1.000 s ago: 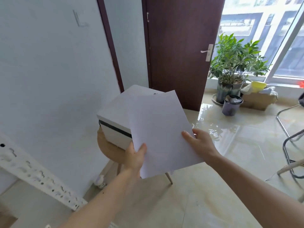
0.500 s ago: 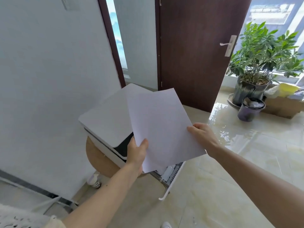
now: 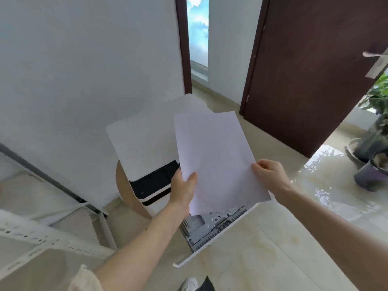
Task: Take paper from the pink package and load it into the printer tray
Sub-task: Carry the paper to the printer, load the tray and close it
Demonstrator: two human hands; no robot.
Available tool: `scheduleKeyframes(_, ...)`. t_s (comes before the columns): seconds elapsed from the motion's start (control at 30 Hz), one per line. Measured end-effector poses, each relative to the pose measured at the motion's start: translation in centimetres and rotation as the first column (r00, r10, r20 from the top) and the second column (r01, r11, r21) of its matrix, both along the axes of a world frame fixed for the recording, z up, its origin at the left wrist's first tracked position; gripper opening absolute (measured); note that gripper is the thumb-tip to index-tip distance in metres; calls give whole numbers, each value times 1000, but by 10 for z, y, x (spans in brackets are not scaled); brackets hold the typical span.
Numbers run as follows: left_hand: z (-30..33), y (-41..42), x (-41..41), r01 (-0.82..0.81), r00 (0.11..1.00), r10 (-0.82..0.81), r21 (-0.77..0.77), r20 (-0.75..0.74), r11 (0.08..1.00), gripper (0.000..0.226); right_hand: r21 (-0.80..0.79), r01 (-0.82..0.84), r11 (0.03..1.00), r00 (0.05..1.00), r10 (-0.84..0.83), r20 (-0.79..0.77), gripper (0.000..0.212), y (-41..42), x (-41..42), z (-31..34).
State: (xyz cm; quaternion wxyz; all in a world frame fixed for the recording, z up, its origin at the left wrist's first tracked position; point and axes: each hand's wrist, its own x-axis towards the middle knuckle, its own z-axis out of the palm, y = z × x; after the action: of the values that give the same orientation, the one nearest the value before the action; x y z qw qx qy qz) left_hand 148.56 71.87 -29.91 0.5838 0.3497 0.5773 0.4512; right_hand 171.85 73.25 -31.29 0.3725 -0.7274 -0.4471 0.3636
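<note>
My left hand (image 3: 183,191) has its grip clamped on the lower left edge of the paper (image 3: 216,158), thumb on top, fingers hidden beneath. My right hand (image 3: 269,175) pinches the sheet's right edge, fingers curled over the upper face. The paper hangs tilted above the printer (image 3: 144,141), its lower edge over the pulled-out printer tray (image 3: 212,227) without touching it. The tray juts from the printer's front toward me, its grey metal bed bare where I can see it. The printer sits on a round wooden stool (image 3: 123,185), just beside the white wall (image 3: 84,70). Right of the printer stands a dark brown door (image 3: 315,70); farther right, a potted plant (image 3: 375,131) on the glossy floor (image 3: 262,259). Left of the printer lies a perforated white rail (image 3: 42,238).
</note>
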Motion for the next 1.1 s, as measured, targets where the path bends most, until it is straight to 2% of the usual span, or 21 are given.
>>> scheduleKeyframes(0.23, -21, -32, 55, -276, 960, 272, -48, -66, 960, 27, -37, -224, 974, 974, 225, 24, 30, 16, 42, -22)
scheduleKeyframes(0.4, -43, -74, 80, -365, 930, 354, -131, -99, 922, 22, -89, -324, 942, 943, 330, 53, 28, -4, 60, -47)
scheduleKeyframes(0.63, -74, -115, 99, -382, 924, 367, -217, -109, 898, 25, -161, -379, 911, 918, 392, 62, 28, -38, 75, -77)
scheduleKeyframes(0.9, -99, -126, 98, -369, 929, 354, -280, -105, 886, 22, -204, -341, 918, 927, 365, 91, 27, -54, 71, -103)
scheduleKeyframes(1.1, -118, -142, 101, -369, 929, 349, -311, -121, 876, 28, -209, -325, 922, 933, 350, 90, 27, -71, 69, -117)
